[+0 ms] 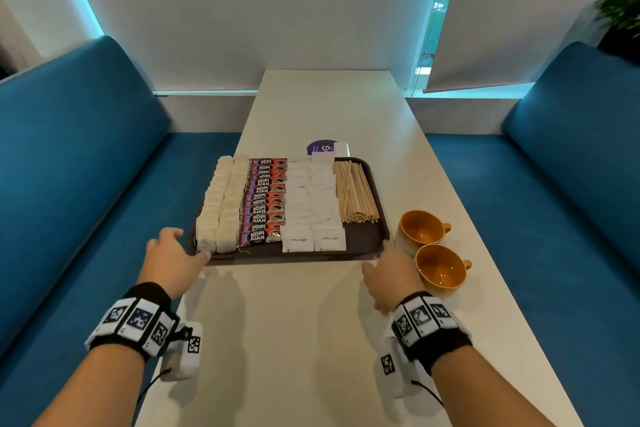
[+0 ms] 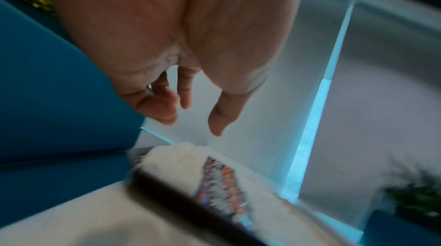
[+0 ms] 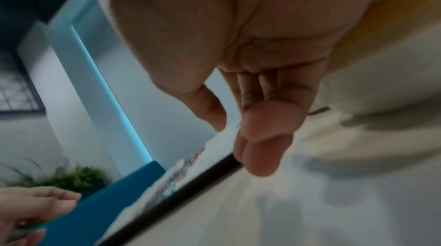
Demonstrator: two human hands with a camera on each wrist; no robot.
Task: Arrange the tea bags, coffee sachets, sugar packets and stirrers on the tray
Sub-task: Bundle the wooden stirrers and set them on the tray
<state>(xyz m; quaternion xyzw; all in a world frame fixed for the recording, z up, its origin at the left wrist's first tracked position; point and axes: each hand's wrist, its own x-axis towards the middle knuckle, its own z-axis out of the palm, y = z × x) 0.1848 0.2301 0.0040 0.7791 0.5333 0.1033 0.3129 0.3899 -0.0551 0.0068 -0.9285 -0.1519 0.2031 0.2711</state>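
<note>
Tray [image 1: 367, 246], dark brown and loaded, sits at the centre of the head view on the pale desk [image 1: 294, 340], its long axis running left to right across the frame and its near edge facing us. On it we see four ordered groups, from frame left to frame right: tea bags [image 1: 221, 204] in two rows, red coffee sachets [image 1: 265, 201] stacked in a column, white sugar packets [image 1: 311, 204] in two columns, and wooden stirrers [image 1: 355, 192] lying lengthwise away from us.

Our left hand [image 1: 171, 258] is at the tray's lower left corner, fingers loosely spread and holding nothing; the left wrist view shows them hanging above the tea bags. Our right hand [image 1: 386, 276] is at the lower right corner, fingers relaxed and empty, tips at the rim. Each hand is equally near its own corner, so we judge a two-handed nudge or lift comes next.

Two orange cups [image 1: 431, 250] stand just right of the tray, close to the right hand.
</note>
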